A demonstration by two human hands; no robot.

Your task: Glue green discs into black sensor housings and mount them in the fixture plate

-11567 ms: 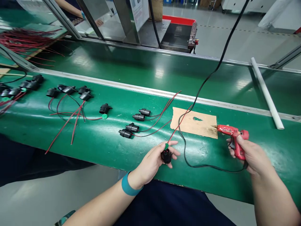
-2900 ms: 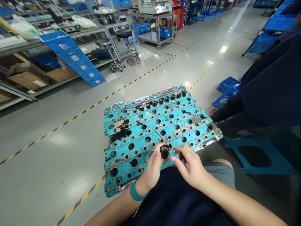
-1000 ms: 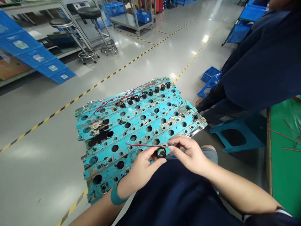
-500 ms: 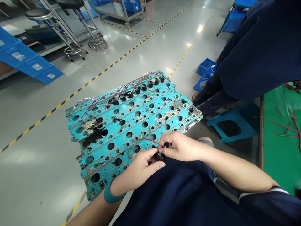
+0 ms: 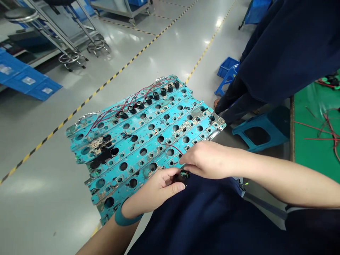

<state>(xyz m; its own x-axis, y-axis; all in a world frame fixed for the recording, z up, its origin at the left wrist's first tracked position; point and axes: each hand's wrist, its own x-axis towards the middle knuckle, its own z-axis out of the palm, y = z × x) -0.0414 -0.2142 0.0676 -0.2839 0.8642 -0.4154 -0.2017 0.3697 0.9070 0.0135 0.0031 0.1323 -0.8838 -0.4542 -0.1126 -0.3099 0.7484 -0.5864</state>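
My left hand (image 5: 159,187) is closed around a small black cylindrical part (image 5: 180,180), whose open top shows a green circuit board. Just above that part, my right hand (image 5: 205,159) is closed with its fingertips pinched on a thin red wire (image 5: 172,146). The wire runs out in a curve over a worn turquoise plate (image 5: 127,148) full of round holes. Whether the wire joins the part is hidden by my fingers. Along the plate's far side stands a row of similar black parts (image 5: 148,101) with red wires trailing left.
A person in dark blue clothing (image 5: 276,60) stands at the right. Near them are a teal plastic stool (image 5: 244,131) and a green-topped table (image 5: 305,159) with loose red wires. Blue bins (image 5: 32,79) and metal stools (image 5: 71,58) stand at the left.
My right hand has turned over more and its fingers sit slightly off the black part, uncovering more of its top. The red wire bends differently. The whole view has shifted a little.
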